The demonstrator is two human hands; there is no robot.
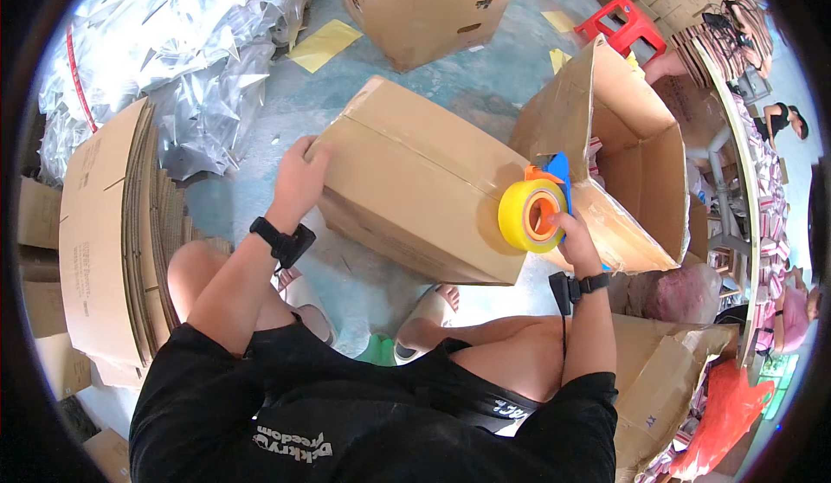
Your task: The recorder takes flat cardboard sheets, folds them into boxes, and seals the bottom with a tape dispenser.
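Observation:
A closed brown cardboard box lies tilted in front of me, with a seam along its upper face. My left hand grips its left end, thumb and fingers at the edge. In my right hand is a tape dispenser with a blue and orange body and a wide yellow roll. The fingers are closed on it, partly hidden behind the roll. The roll is over the box's right end; whether tape is stuck there I cannot tell.
Flattened cartons stand stacked at my left, below a heap of silvery plastic bags. An open carton stands right of the box, another carton beyond it. A red stool and a long table with people are farther right.

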